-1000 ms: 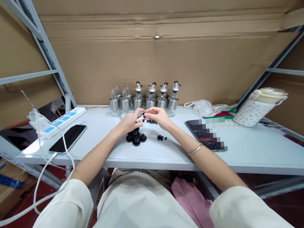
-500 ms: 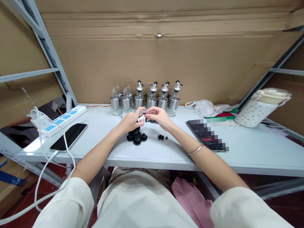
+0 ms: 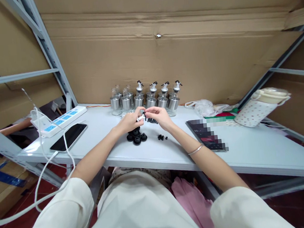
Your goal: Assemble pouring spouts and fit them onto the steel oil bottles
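Observation:
Pinched in my left hand (image 3: 131, 121) is a small white spout piece (image 3: 141, 117). My right hand (image 3: 159, 116) meets it from the right, its fingertips closed on a small black part (image 3: 144, 114) at the white piece. Below my left hand sits a cluster of round black stoppers (image 3: 136, 137). Several tiny black pieces (image 3: 161, 137) lie below my right hand, and a row of small black parts (image 3: 152, 120) is partly hidden behind its fingers.
Glass bottles with metal sleeves (image 3: 126, 103) stand at the back, some with pourers (image 3: 165, 87). A power strip (image 3: 61, 121) and phone (image 3: 69, 137) lie left; a dark tablet-like device (image 3: 205, 135), plastic bag (image 3: 205, 107) and dotted flask (image 3: 261, 107) are right.
My hands have barely moved; the right fingers have shifted slightly at the white piece. Another person's arm has appeared at the far left, beyond the shelf frame.

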`<state>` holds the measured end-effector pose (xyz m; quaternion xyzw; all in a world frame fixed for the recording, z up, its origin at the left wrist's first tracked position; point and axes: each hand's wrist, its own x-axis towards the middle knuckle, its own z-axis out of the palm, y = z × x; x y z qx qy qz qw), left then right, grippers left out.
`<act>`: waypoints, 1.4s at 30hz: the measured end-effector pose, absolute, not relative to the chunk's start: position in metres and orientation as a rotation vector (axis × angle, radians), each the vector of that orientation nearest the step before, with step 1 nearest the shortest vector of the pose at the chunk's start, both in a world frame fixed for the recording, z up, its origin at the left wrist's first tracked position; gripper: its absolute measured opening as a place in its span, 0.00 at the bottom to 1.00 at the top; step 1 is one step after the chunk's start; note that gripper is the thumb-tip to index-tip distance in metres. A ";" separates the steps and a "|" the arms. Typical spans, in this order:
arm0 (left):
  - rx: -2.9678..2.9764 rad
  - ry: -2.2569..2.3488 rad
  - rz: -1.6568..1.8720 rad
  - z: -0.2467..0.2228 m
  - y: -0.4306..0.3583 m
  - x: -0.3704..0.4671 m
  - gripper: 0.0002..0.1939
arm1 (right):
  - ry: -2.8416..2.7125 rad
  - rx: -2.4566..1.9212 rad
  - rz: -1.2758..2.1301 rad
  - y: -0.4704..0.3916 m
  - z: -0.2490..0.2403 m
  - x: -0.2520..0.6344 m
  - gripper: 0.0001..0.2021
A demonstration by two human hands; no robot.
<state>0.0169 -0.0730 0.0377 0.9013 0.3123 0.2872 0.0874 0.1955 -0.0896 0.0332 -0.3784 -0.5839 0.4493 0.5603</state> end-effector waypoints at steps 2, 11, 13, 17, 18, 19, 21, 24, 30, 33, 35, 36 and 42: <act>2.666 0.906 0.866 0.037 -0.072 0.017 0.21 | -1.376 -0.886 1.073 -0.089 0.033 0.196 0.13; 2.599 0.882 0.910 0.038 -0.072 0.017 0.19 | -1.319 -0.846 1.168 -0.088 0.031 0.195 0.15; 2.599 0.874 0.909 0.038 -0.072 0.017 0.19 | -1.312 -0.838 1.190 -0.089 0.031 0.196 0.16; 2.570 0.862 0.950 0.037 -0.070 0.017 0.17 | -1.323 -0.818 1.277 -0.091 0.033 0.197 0.17; 2.557 0.857 0.956 0.036 -0.069 0.017 0.17 | -1.331 -0.813 1.298 -0.091 0.033 0.197 0.18; 2.543 0.852 0.957 0.036 -0.069 0.017 0.16 | -1.334 -0.806 1.318 -0.091 0.033 0.197 0.18; 2.511 0.842 0.961 0.036 -0.069 0.018 0.15 | -1.322 -0.787 1.360 -0.091 0.032 0.198 0.18; 2.452 0.810 0.983 0.037 -0.070 0.019 0.15 | -1.302 -0.759 1.451 -0.090 0.031 0.200 0.17; 2.310 0.750 1.046 0.036 -0.074 0.023 0.13 | -1.276 -0.732 1.646 -0.089 0.029 0.201 0.17; 2.251 0.747 1.068 0.034 -0.077 0.027 0.12 | -1.287 -0.722 1.684 -0.090 0.028 0.200 0.17; 2.232 0.754 1.083 0.033 -0.079 0.029 0.12 | -1.285 -0.706 1.681 -0.089 0.027 0.200 0.18; 2.225 0.759 1.096 0.033 -0.080 0.030 0.12 | -1.287 -0.694 1.672 -0.090 0.027 0.199 0.18; 2.231 0.790 1.126 0.032 -0.077 0.029 0.13 | -1.336 -0.678 1.587 -0.092 0.028 0.196 0.17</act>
